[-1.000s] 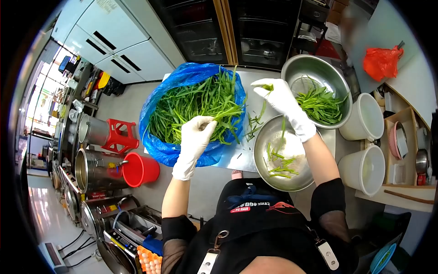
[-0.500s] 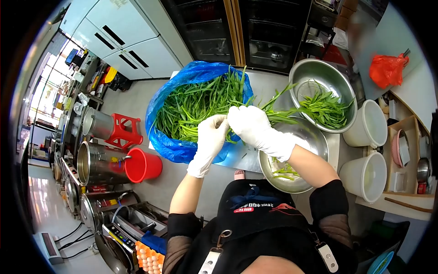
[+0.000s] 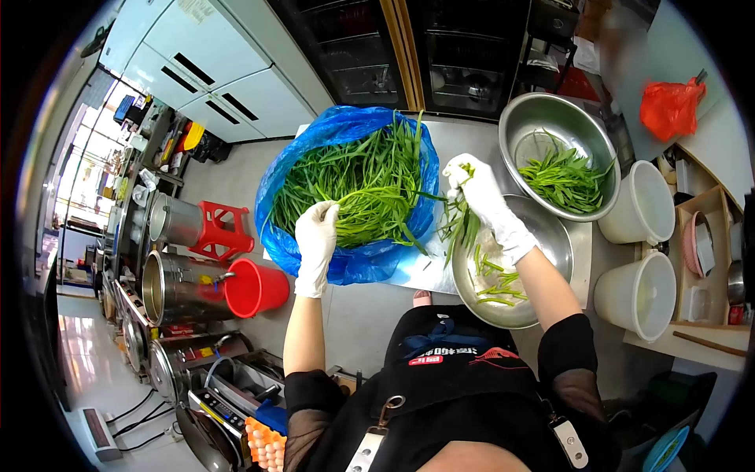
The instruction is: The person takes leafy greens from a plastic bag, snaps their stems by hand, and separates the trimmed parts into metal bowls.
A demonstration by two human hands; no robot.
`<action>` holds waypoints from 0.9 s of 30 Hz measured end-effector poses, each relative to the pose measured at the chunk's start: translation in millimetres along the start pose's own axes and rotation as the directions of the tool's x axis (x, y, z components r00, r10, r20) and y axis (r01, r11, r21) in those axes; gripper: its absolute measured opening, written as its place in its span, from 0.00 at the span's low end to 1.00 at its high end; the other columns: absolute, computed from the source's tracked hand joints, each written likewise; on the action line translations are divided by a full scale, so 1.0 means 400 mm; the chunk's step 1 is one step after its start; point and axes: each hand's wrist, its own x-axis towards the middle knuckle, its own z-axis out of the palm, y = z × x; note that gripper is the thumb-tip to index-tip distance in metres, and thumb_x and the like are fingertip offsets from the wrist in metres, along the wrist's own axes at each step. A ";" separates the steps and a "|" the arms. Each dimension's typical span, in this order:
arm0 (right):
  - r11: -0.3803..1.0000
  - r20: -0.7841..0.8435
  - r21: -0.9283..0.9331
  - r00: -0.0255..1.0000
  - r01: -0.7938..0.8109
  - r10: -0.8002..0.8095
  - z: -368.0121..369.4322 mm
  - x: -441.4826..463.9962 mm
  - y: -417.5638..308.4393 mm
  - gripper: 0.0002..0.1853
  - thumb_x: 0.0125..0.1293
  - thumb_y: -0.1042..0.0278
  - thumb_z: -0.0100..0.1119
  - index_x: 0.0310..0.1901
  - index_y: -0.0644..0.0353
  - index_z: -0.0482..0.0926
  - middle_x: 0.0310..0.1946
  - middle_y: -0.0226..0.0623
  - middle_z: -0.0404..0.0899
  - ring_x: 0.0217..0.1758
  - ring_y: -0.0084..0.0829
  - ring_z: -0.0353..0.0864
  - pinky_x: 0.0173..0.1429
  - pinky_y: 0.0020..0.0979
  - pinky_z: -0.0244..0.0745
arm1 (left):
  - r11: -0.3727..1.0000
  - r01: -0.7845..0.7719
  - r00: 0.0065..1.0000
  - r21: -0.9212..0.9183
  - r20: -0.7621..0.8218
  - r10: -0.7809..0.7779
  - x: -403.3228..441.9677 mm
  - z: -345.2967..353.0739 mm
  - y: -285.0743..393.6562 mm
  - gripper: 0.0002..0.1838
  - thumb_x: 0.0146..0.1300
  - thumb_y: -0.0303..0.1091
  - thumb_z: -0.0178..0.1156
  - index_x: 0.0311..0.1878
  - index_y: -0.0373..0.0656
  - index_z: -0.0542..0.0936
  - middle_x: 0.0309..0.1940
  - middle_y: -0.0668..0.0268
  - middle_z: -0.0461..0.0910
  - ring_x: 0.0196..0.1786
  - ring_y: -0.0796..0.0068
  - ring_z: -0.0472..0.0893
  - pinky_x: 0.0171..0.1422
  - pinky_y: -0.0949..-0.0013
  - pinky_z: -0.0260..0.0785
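Note:
Long-leaved greens that look like water spinach (image 3: 366, 161) fill a blue plastic bag (image 3: 270, 189). My left hand (image 3: 316, 240), in a white glove, is at the bag's near left side, its fingers closed on pale stems at the edge of the heap. My right hand (image 3: 486, 193), also gloved, is closed around a small bunch of water spinach (image 3: 462, 224); leaves hang below it, beside the near steel bowl (image 3: 554, 271). Short cut-off stems (image 3: 495, 283) lie in that bowl. The far steel bowl (image 3: 511, 126) holds a pile of leafy tops (image 3: 565, 179).
Two white buckets (image 3: 637, 295) stand right of the bowls. On the left are a red bucket (image 3: 255, 287), a red stool (image 3: 224, 228) and steel pots (image 3: 169, 287). A tray of eggs (image 3: 265, 444) is at lower left. Fridges (image 3: 212, 75) line the back.
My hands, close together over the bag's near edge before, have parted. The left moved left to the heap; the right moved right and up with greens, uncovering more stems in the near bowl.

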 end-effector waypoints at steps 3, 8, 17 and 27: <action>0.975 0.057 -0.219 0.998 -0.027 0.040 0.036 -0.022 0.018 0.07 0.73 0.67 0.53 0.38 0.59 0.78 0.23 0.23 0.71 0.22 0.14 0.66 0.26 0.20 0.65 | 1.000 0.011 0.999 0.016 -0.040 -0.010 -0.001 -0.008 0.026 0.11 0.66 0.32 0.63 0.43 0.32 0.84 0.27 0.66 0.84 0.29 0.81 0.78 0.37 0.76 0.70; 0.930 0.126 -0.347 0.989 0.122 -0.082 0.078 -0.022 0.102 0.09 0.66 0.64 0.61 0.40 0.61 0.81 0.31 0.34 0.83 0.31 0.29 0.80 0.41 0.31 0.75 | 0.983 0.028 0.998 -0.180 -0.048 -0.037 -0.010 -0.020 0.042 0.10 0.67 0.31 0.61 0.41 0.33 0.84 0.25 0.71 0.81 0.27 0.86 0.73 0.32 0.79 0.64; 0.856 0.065 -0.456 0.968 0.245 -0.242 0.139 -0.033 0.066 0.09 0.60 0.67 0.63 0.41 0.58 0.84 0.36 0.43 0.85 0.39 0.42 0.86 0.44 0.34 0.79 | 0.963 0.034 0.999 -0.266 0.005 -0.034 -0.036 -0.023 0.100 0.10 0.66 0.32 0.63 0.41 0.33 0.84 0.26 0.74 0.79 0.28 0.88 0.71 0.32 0.81 0.62; 0.983 -0.102 0.136 0.985 -0.124 0.138 0.058 -0.037 0.034 0.04 0.63 0.72 0.62 0.36 0.62 0.84 0.22 0.22 0.74 0.19 0.15 0.66 0.23 0.20 0.60 | 0.972 0.053 0.989 -0.230 0.148 -0.019 -0.072 0.036 0.106 0.10 0.64 0.31 0.64 0.40 0.32 0.84 0.25 0.70 0.81 0.28 0.85 0.75 0.34 0.79 0.68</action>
